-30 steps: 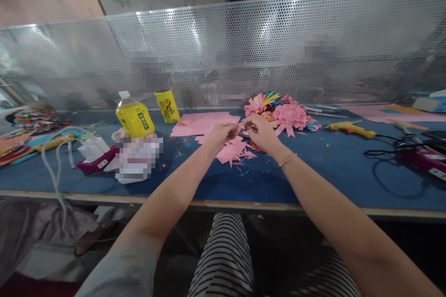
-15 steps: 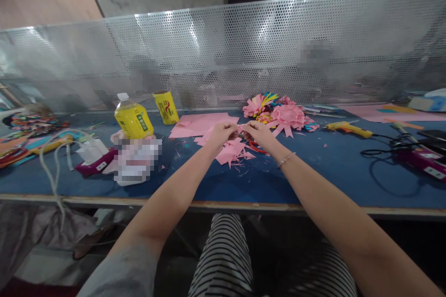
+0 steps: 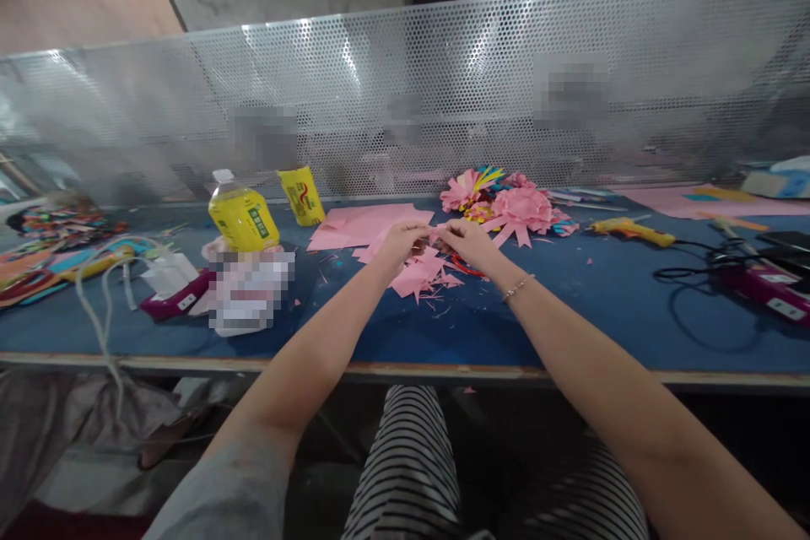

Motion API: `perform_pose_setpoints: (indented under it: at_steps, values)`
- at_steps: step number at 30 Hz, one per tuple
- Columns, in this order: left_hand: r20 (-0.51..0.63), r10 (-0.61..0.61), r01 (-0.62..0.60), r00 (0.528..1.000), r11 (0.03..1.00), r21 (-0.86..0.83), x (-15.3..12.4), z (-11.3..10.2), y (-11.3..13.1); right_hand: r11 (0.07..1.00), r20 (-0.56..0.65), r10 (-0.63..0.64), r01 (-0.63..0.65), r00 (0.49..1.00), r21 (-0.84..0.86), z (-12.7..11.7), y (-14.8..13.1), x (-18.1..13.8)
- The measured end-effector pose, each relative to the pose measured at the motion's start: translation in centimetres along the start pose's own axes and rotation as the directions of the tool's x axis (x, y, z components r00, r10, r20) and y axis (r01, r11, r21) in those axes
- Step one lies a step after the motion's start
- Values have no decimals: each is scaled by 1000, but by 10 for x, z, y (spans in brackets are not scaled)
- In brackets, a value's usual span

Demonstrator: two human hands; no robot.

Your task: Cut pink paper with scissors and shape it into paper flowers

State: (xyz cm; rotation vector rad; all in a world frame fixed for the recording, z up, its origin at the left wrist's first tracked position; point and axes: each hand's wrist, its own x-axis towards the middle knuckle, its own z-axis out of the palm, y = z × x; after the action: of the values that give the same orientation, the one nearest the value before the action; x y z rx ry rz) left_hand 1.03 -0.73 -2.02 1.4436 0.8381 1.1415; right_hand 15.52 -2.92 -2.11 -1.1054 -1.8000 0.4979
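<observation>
Both my hands meet above the blue table point(image 3: 569, 329), a little past its middle. My left hand point(image 3: 401, 242) and my right hand point(image 3: 467, 241) are closed in a pinch on a small pink paper piece point(image 3: 436, 234) held between them. Under the hands lies a heap of cut pink paper pieces point(image 3: 418, 277). Red-handled scissors point(image 3: 467, 267) show partly under my right wrist. Flat pink paper sheets point(image 3: 367, 224) lie just behind my left hand. Finished pink paper flowers point(image 3: 520, 208) are piled behind my right hand.
A yellow bottle point(image 3: 243, 218) and a yellow can point(image 3: 302, 194) stand at the left back. A yellow glue gun point(image 3: 626, 229) with a black cable lies at the right. A perforated metal screen point(image 3: 443, 84) closes the table's far side. White cable point(image 3: 101, 295) hangs off the left edge.
Both hands stay together on the pink piece; they have shifted only slightly. The view has moved a little.
</observation>
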Motion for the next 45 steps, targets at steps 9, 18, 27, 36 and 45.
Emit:
perform_pose_setpoints:
  at_steps: [9, 18, 27, 36, 45]
  values:
    - [29, 56, -58, 998, 994, 95, -4, 2, 3, 1000, 9, -17, 17, 1000, -13, 0, 4, 1]
    - [49, 114, -121, 992, 980, 160, 1, -1, -5, 998, -19, -27, 26, 999, -53, -1, 4, 0]
    - [29, 118, -121, 993, 978, 169, -3, 2, -2, 999, -23, -9, 8, 1000, -37, 3, 4, 0]
    - [9, 128, -126, 992, 957, 263, -3, 0, -5, 1000, 7, -7, 7, 1000, 7, 5, 8, 1]
    - [-1, 109, -108, 994, 984, 140, -5, 4, 0, 998, 27, -29, 31, 999, -56, 5, 9, 0]
